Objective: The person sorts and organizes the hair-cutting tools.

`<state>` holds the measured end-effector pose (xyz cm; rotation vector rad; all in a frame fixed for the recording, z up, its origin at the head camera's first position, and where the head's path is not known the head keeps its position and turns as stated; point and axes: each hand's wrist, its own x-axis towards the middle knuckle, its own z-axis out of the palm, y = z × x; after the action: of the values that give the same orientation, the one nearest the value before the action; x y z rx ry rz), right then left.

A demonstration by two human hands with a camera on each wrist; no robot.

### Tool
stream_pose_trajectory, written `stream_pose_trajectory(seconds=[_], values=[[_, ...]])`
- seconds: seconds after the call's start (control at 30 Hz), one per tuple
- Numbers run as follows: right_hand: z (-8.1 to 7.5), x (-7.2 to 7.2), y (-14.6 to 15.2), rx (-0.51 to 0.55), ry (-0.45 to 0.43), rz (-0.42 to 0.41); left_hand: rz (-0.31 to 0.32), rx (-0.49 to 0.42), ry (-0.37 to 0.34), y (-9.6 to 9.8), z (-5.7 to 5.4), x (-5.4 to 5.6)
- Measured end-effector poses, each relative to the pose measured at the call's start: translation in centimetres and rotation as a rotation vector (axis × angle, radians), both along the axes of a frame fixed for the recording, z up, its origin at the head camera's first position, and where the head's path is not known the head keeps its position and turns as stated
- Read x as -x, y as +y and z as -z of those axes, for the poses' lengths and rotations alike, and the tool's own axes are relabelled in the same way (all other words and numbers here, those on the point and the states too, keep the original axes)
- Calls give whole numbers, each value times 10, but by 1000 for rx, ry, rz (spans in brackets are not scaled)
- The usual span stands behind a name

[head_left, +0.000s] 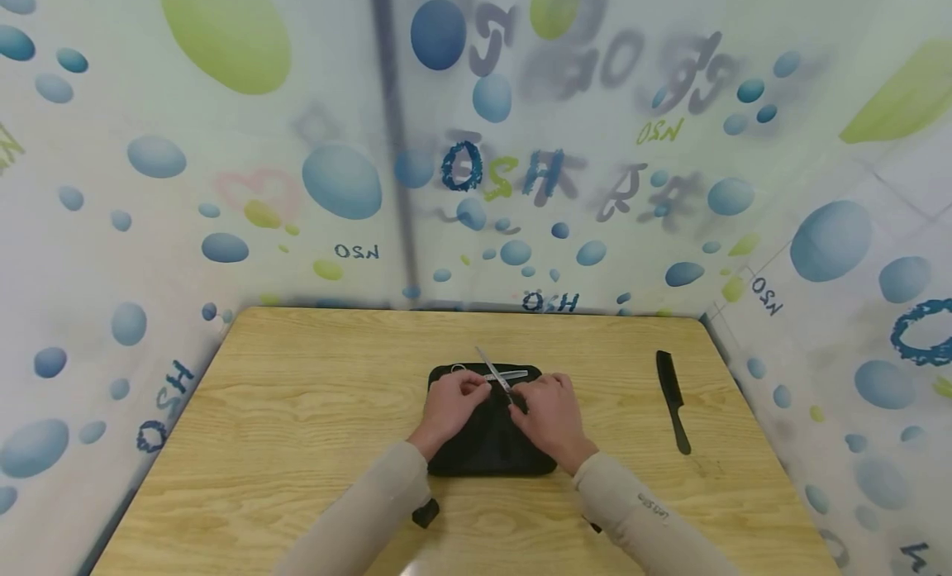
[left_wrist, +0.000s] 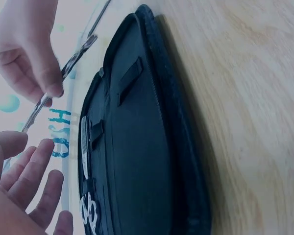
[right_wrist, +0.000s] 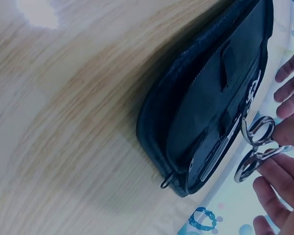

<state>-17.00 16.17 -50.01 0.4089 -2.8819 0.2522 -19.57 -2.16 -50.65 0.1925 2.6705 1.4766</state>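
In the head view, silver scissors slant above a black zip case, blade pointing away and to the left. My right hand pinches them near the finger rings; the right wrist view shows both scissor rings beside its fingertips. My left hand is close by the blade, its fingers loosely extended and apart in the left wrist view. Whether its thumb touches the metal is hard to see. Inside the open case lies a pair of thinning scissors with a toothed blade, tucked under black straps.
A black comb lies on the wooden table to the right of the case. Printed walls close in the table at the back and both sides. A small black object sits by my left sleeve.
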Motion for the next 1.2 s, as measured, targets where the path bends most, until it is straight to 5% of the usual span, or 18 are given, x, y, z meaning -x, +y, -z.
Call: stream_pose_trajectory(seconds=[0.2, 0.43, 0.57, 0.77, 1.0, 1.2], values=[[-2, 2, 8, -37, -14, 6, 9, -64, -21, -9, -2, 2], [-4, 5, 16, -54, -65, 31, 16, -206, -148, -19, -5, 3], [-5, 4, 23, -54, -69, 16, 26, -189, -149, -26, -6, 1], [-3, 2, 33, -84, -69, -26, 102, -23, 30, -40, -5, -4], [1, 1, 43, -137, -57, -43, 298, 420, 292, -59, 3, -14], [3, 1, 50, -152, -28, -82, 406, 598, 291, -76, 7, -20]])
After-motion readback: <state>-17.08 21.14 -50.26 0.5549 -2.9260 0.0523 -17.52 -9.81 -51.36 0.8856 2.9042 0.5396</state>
